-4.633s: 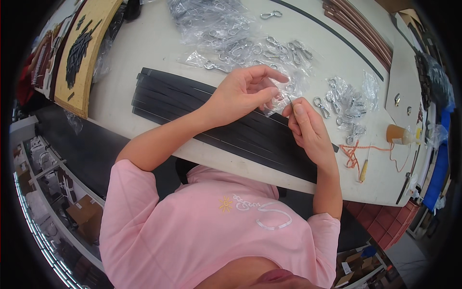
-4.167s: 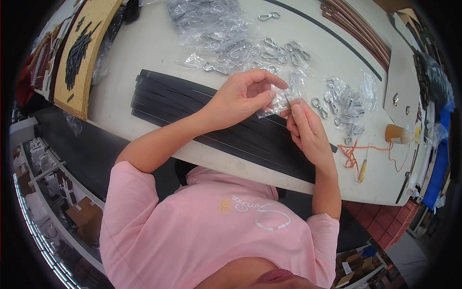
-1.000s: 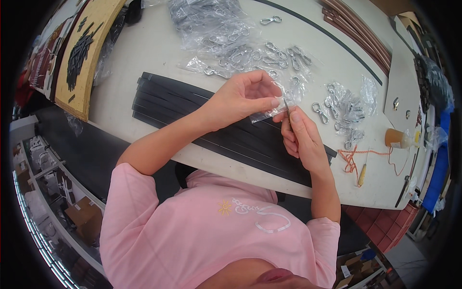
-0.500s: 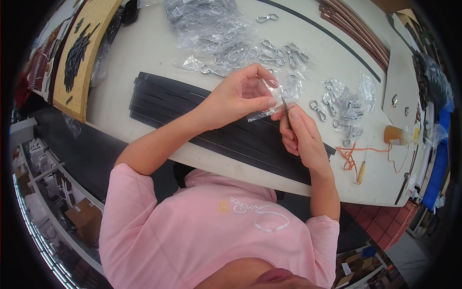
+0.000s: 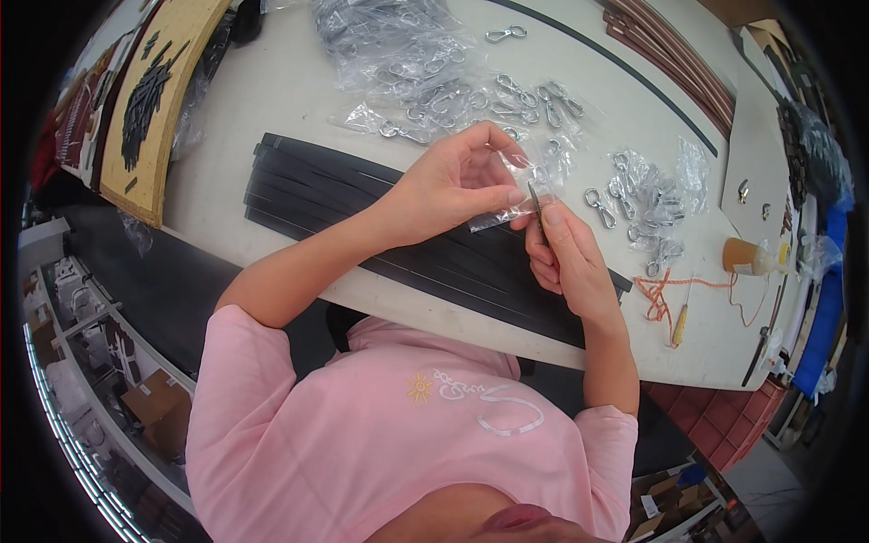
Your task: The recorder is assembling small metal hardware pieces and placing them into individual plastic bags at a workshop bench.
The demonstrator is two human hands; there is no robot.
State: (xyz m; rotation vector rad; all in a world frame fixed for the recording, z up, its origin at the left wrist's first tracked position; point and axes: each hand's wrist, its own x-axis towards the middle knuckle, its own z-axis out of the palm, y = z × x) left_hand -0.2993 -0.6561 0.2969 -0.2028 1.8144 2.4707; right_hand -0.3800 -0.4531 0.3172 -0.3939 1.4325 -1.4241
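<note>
Clear plastic bag (image 5: 496, 218) and dark pointed tool (image 5: 538, 210) held at the centre of the frame

At the upper left, a wooden board (image 5: 176, 131) carries a pile of short dark strips (image 5: 145, 113). From left of centre, a stack of long black strips (image 5: 312, 172) slants down across the table (image 5: 262, 100) beneath the hands. A heap of bagged metal snap hooks (image 5: 389, 50) fills the upper middle. The left hand (image 5: 462, 185) curls narrowly, the bag between its thumb and fingers; the right hand (image 5: 570, 249) grips the slim tool, its tip pointing up against the bag. Just right of that hand lies a loose snap hook (image 5: 599, 208), then a cluster of bagged hooks (image 5: 656, 195). Farther right are a tangled orange cord (image 5: 654, 294), a yellow-handled awl (image 5: 679, 326) and an amber bottle (image 5: 742, 256) on its side
</note>
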